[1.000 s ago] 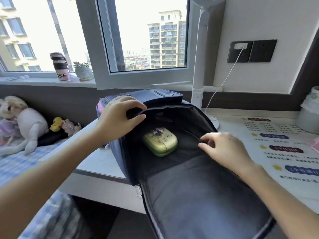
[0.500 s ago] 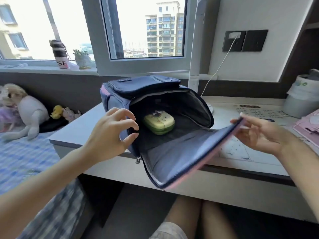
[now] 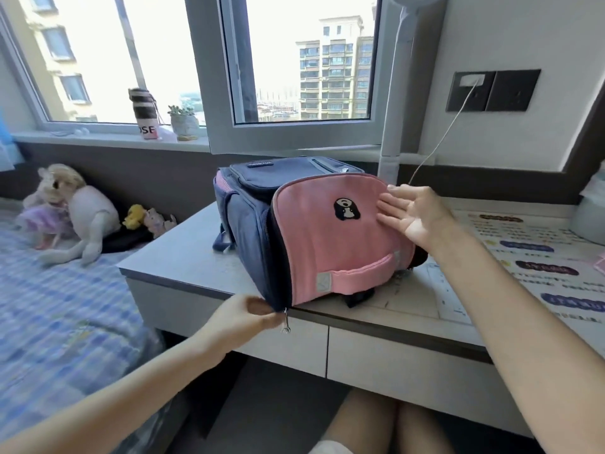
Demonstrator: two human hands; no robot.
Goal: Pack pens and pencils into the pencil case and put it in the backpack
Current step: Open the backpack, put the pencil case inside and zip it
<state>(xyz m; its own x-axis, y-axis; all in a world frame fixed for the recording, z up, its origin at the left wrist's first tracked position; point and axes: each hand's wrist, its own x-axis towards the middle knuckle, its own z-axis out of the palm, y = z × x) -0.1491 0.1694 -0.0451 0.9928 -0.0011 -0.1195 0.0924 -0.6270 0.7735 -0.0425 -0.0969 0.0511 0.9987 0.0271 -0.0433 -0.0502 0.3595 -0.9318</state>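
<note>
The navy and pink backpack (image 3: pixel 314 231) lies on its back on the grey desk (image 3: pixel 183 260), its pink front flap folded up over the opening. My right hand (image 3: pixel 412 214) presses flat against the flap's upper right side, fingers straight. At the flap's lower left corner, by the desk edge, my left hand (image 3: pixel 248 316) pinches the zipper slider, and the metal zipper pull (image 3: pixel 286 322) hangs below my fingers. The green pencil case is hidden inside the backpack.
A printed chart (image 3: pixel 530 257) covers the desk to the right. A white fan pole (image 3: pixel 393 126) and a charging cable (image 3: pixel 438 142) stand behind the backpack. Stuffed toys (image 3: pixel 72 211) lie on the checked bed (image 3: pixel 49 316) at left. A bottle (image 3: pixel 145 114) and a plant pot (image 3: pixel 184 122) sit on the windowsill.
The open flap, which showed the green pencil case inside, has been swung up over the opening by my right hand. My left hand dropped from the bag's rim to the zipper.
</note>
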